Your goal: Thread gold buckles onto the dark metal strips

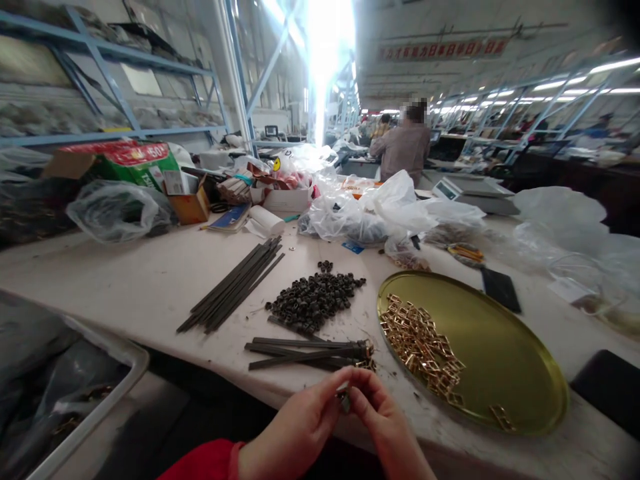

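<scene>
My left hand [313,407] and my right hand [375,403] meet at the table's front edge. Their fingertips pinch a small dark piece with a metallic shine [343,399]; the fingers hide most of it, so its kind does not show. Just beyond the fingers lie several dark straps [300,353] with gold buckles [369,353] at their right ends. Behind these is a heap of small dark loops [317,297]. Plain dark strips [233,287] lie bundled to the left. A round gold tray [500,353] on the right carries a pile of gold rectangular buckles [420,343].
Clear plastic bags [370,213], cartons and a notebook [227,219] crowd the table's back. A dark phone-like slab [501,290] lies behind the tray, and another black object [610,390] is at far right. A white bin [100,407] stands low left. One person [403,147] is farther off.
</scene>
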Available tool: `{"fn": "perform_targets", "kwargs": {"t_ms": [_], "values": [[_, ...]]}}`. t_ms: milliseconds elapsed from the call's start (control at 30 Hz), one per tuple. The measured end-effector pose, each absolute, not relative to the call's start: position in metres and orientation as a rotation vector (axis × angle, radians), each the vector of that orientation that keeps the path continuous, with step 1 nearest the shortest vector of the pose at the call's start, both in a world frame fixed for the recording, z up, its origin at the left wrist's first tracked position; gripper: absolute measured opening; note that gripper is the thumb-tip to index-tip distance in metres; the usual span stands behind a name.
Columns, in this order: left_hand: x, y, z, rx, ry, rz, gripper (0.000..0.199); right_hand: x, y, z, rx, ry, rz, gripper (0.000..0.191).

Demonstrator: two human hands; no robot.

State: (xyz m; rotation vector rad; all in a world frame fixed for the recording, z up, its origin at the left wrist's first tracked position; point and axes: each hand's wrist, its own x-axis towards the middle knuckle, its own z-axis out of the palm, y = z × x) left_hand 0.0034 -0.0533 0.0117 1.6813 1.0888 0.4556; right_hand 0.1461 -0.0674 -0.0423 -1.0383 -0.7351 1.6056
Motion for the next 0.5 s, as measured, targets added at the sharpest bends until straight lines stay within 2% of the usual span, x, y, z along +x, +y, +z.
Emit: {"fn": "perform_targets", "kwargs": {"t_ms": [133,267,500], "values": [[0.002,-0.039,0.002,1.507,1.065,0.591,0.031,0.139,-0.052,-0.051,-0.918,-0.518,1.773,0.035],[0.0,-0.023,-0.009,1.346,1.104,0.676,0.028,0.137,-0.031,-0.048,-0.872,-0.476,1.839,0.037],[-0.005,0.0,-0.024,1.601,1.187,0.742,0.03,0.127,0.0,-0.044,-0.902,-0.313,1.867,0.038]]}}
